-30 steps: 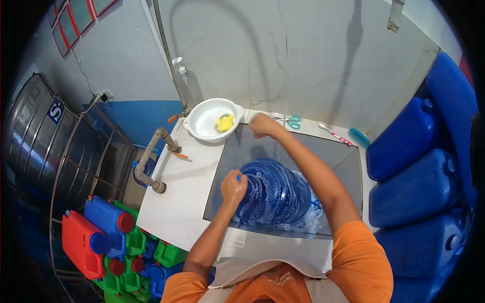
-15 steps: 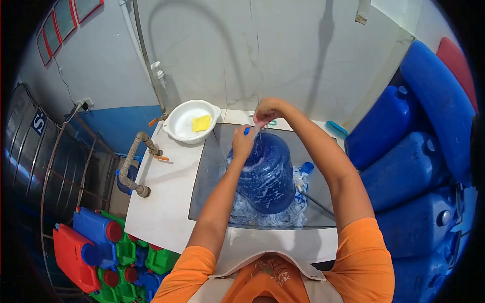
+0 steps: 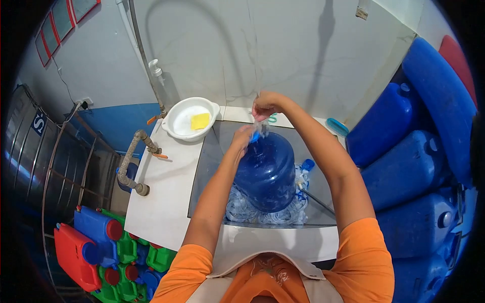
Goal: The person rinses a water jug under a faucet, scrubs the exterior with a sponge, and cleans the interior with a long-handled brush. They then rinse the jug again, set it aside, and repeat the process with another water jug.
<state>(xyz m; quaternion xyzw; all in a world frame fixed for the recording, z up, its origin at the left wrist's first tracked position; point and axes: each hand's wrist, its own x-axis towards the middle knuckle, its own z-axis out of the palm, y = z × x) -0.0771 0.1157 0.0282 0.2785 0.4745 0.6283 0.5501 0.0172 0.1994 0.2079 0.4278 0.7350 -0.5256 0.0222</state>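
A large translucent blue water jug stands in the sink, its neck toward the wall. My left hand is closed at the neck, around a small bright blue piece that looks like a cap. Just above, the bent fingers of my right hand pinch a crumpled clear plastic piece, partly blurred. Under and around the jug lie coils of clear plastic strips. To its right are a blue cap and a thin dark rod.
On the counter's left sit a white basin with a yellow sponge and a pipe. A teal brush lies on the back ledge. Blue containers are stacked at right; coloured jugs stand lower left.
White streaks of water or suds on the jug have mostly gone. The blue piece at my left hand has shifted right and down, and the clear plastic now shows below my right hand.
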